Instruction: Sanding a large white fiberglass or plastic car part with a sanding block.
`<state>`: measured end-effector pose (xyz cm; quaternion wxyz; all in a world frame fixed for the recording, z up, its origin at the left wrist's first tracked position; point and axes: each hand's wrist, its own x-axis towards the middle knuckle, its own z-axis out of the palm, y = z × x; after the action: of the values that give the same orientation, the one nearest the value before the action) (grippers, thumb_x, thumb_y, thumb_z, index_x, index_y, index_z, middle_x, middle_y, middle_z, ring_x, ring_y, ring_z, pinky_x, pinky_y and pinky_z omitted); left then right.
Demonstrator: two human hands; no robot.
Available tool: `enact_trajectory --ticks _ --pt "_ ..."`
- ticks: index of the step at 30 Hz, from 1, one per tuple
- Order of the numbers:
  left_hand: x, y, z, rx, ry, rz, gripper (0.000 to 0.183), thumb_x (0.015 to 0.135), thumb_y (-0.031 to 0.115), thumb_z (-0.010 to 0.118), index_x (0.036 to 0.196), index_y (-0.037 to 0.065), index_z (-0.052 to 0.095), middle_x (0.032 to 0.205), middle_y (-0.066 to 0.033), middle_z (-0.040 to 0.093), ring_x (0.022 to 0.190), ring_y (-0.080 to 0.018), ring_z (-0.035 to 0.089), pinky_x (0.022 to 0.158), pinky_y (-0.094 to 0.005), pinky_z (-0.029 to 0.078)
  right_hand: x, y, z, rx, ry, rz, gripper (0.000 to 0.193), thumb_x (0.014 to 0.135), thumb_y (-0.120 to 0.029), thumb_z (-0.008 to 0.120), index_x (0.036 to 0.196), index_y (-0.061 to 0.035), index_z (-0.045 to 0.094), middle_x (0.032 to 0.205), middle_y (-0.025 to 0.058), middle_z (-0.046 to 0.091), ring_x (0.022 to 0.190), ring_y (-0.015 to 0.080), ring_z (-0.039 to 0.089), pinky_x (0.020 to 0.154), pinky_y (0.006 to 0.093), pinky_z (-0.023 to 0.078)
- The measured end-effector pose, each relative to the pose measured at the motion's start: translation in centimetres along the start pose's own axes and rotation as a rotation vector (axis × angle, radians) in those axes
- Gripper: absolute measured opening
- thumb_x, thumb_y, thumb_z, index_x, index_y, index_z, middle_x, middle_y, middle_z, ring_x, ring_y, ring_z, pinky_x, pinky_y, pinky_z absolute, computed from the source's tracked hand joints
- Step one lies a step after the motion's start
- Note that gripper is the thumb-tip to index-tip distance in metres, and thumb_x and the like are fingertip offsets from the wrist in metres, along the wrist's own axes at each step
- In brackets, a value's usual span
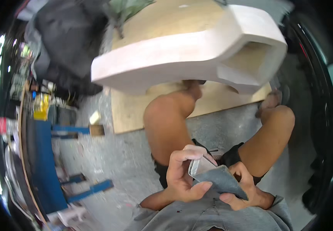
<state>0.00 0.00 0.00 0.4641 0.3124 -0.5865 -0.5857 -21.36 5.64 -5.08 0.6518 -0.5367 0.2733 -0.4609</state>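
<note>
Gripping a grey sheet of sandpaper (pixel 222 181) with both hands close to the chest. Left hand (pixel 184 175) curling fingers (pixel 187 152) over a small clear block (pixel 200 165) at the sheet's upper edge, thumb pressing beneath. Right hand (pixel 245 188) pinching the sheet's lower right edge. Resting well beyond the fingertips, a large white moulded form (pixel 182 54) on a wooden board (pixel 128 111).

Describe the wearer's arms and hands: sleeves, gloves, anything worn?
Both hands are bare: no gloves, rings or watch show on the left hand or the right hand. The forearms are bare too where visible, only a short stretch at the lower edge. A grey zip-front top covers the chest; black shorts below.
</note>
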Motion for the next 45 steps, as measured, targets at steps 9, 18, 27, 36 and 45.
enact_trajectory --ticks 9,18,27,36,45 --pt "15.3 -7.9 9.7 0.362 -0.413 -0.145 0.087 0.080 0.011 0.086 0.152 0.002 0.037 0.132 -0.0183 0.058 0.120 -0.0293 0.061 0.103 -0.0398 0.048 -5.9 3.2 -17.0 -0.204 0.705 0.087 0.062 0.088 -0.033 0.079 0.120 0.0057 0.043 0.103 0.0114 0.058 0.095 0.0149 0.056 0.080 0.0305 0.046" --pt "24.9 -20.3 12.8 1.049 -0.204 -0.678 0.113 0.086 0.030 0.079 0.161 0.004 -0.002 0.109 -0.0243 0.069 0.094 -0.0352 0.071 0.084 -0.0421 0.056 -4.1 5.6 -20.0 -0.066 1.037 0.247 0.054 0.093 -0.043 0.068 0.111 0.0030 0.047 0.094 0.0062 0.049 0.087 0.0153 0.046 0.080 0.0339 0.040" --pt "29.2 -31.9 10.6 1.229 0.072 -0.641 0.116 0.085 0.021 0.075 0.160 0.004 -0.012 0.086 -0.0217 0.071 0.075 -0.0361 0.072 0.074 -0.0435 0.057 -4.2 6.5 -21.9 0.036 1.071 0.394 0.057 0.093 -0.044 0.067 0.116 0.0031 0.045 0.096 0.0082 0.052 0.088 0.0163 0.049 0.081 0.0347 0.041" --pt "29.2 -31.2 11.2 1.199 -0.578 -0.417 0.090 0.091 0.033 0.067 0.158 -0.001 0.018 0.084 -0.0256 0.069 0.080 -0.0430 0.068 0.081 -0.0497 0.053 -2.5 5.4 -20.8 -0.130 1.046 0.350 0.048 0.094 -0.041 0.067 0.102 0.0013 0.046 0.094 0.0068 0.047 0.088 0.0157 0.046 0.078 0.0359 0.040" --pt "24.6 -10.5 1.9 1.060 -0.604 0.150 0.064 0.087 0.021 0.077 0.144 0.006 0.053 0.105 -0.0175 0.070 0.093 -0.0356 0.066 0.084 -0.0446 0.051 -1.2 6.2 -21.1 -0.364 1.122 0.310 0.027 0.099 -0.022 0.063 0.092 0.0041 0.059 0.090 0.0087 0.050 0.080 0.0190 0.050 0.075 0.0326 0.042"
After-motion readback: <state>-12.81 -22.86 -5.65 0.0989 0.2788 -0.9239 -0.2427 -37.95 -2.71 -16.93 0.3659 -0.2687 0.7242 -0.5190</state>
